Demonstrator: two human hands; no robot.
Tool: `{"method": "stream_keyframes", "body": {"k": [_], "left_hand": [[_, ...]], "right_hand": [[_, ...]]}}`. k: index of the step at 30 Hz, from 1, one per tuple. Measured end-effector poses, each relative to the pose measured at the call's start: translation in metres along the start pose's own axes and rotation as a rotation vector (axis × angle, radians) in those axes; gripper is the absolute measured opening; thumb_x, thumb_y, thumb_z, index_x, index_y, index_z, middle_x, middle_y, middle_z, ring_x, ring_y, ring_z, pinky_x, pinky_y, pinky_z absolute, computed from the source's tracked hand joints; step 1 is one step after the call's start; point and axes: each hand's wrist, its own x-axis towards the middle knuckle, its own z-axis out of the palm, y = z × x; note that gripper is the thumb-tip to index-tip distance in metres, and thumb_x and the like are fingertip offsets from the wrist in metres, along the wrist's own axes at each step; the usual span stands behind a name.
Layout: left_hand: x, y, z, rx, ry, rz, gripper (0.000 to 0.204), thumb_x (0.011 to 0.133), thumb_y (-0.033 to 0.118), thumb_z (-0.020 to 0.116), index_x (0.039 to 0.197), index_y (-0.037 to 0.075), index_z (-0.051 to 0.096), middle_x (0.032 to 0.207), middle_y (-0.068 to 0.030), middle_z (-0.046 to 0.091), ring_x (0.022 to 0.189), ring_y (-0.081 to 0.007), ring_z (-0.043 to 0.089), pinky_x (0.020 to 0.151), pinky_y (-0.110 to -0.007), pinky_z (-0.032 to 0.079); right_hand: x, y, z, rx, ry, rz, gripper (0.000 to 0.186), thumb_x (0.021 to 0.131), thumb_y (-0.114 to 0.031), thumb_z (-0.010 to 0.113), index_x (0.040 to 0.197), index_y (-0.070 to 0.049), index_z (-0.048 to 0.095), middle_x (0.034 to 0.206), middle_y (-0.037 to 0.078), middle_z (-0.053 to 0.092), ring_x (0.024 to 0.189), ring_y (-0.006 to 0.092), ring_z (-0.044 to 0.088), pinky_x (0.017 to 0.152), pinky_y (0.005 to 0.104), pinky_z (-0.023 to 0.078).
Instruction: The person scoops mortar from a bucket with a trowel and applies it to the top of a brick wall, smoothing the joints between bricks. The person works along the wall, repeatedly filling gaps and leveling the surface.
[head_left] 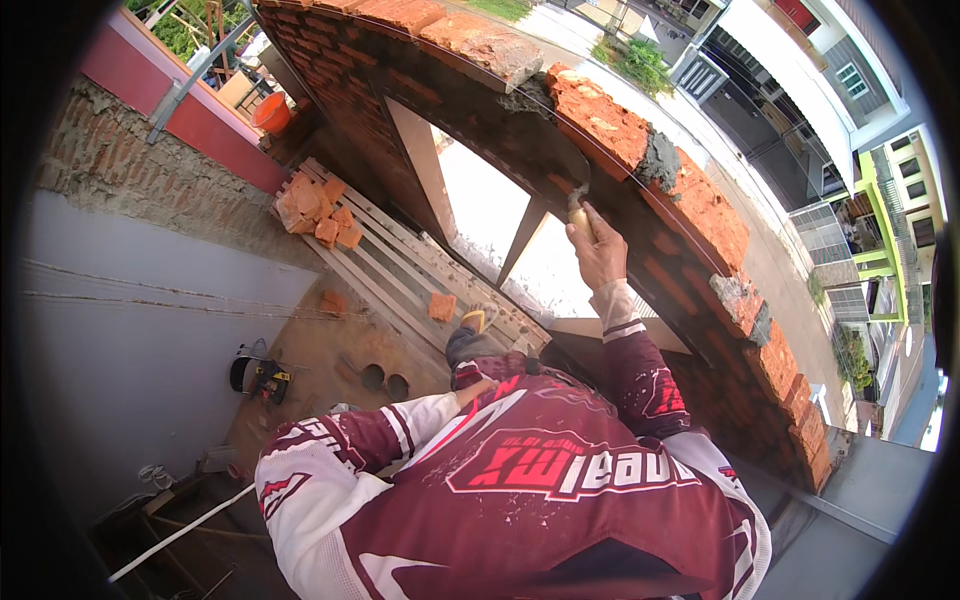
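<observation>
My right hand [600,250] is closed around the pale handle of a trowel [577,212], held up against the inner side of a red brick wall [715,215]. The trowel's dark blade, with grey stuff near the handle, is hard to make out against the wall's dark face. Just above it are the top-course bricks [595,115] and a lump of grey mortar [658,160], with a thin line along them. My left hand [470,392] rests low against my body at the waist, its fingers mostly hidden by my clothing.
A slatted wooden platform [390,290] under my foot holds broken bricks [315,215]. Beside it are openings [480,200] in the wall, an orange bucket [272,113], tools [268,378] on the lower floor and a grey side wall [140,370]. A street [790,300] lies beyond.
</observation>
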Motion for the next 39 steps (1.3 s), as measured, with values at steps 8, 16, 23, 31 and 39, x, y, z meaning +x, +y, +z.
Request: {"method": "stream_keyframes", "body": {"k": [8,16,23,31,39], "left_hand": [[0.006,-0.007,0.0,0.0,-0.008,0.027,0.025,0.093,0.032,0.062,0.105,0.01,0.064,0.096,-0.0004,0.067,0.084,-0.0119,0.062,0.079,-0.03,0.05],[0.006,0.0,-0.005,0.035,-0.001,0.04,0.025,0.093,0.032,0.062,0.105,0.01,0.065,0.096,-0.0002,0.067,0.084,-0.0118,0.062,0.079,-0.03,0.05],[0.007,0.001,-0.01,0.048,0.01,0.048,0.024,0.093,0.032,0.062,0.104,0.01,0.065,0.095,0.0,0.067,0.083,-0.0117,0.062,0.078,-0.03,0.05],[-0.002,-0.005,-0.007,0.016,-0.007,-0.002,0.024,0.093,0.032,0.062,0.104,0.01,0.065,0.094,-0.0001,0.067,0.083,-0.0118,0.062,0.078,-0.03,0.05],[-0.004,-0.009,-0.009,0.002,-0.011,-0.029,0.024,0.093,0.032,0.062,0.103,0.01,0.065,0.094,-0.0002,0.067,0.082,-0.012,0.062,0.077,-0.03,0.05]], "right_hand": [[-0.021,0.006,0.02,-0.282,-0.175,-0.133,0.059,0.089,-0.026,0.072,0.142,-0.005,0.055,0.112,0.024,0.07,0.102,0.0327,0.071,0.09,0.0371,0.053],[0.066,-0.051,0.067,-0.569,-0.208,-0.096,0.056,0.091,-0.036,0.067,0.142,-0.018,0.054,0.118,0.018,0.069,0.11,0.0385,0.065,0.096,0.048,0.051],[0.058,-0.067,0.058,-0.392,-0.133,-0.022,0.056,0.09,-0.038,0.067,0.142,-0.019,0.056,0.118,0.02,0.07,0.11,0.0386,0.066,0.096,0.0465,0.051],[0.046,-0.044,0.042,-0.175,-0.062,-0.046,0.057,0.089,-0.039,0.067,0.14,-0.016,0.059,0.122,0.02,0.068,0.112,0.0377,0.066,0.097,0.0438,0.05],[-0.018,0.021,0.007,-0.14,0.01,-0.144,0.054,0.091,-0.025,0.072,0.14,-0.006,0.057,0.111,0.019,0.072,0.098,0.023,0.071,0.089,0.0332,0.053]]}}
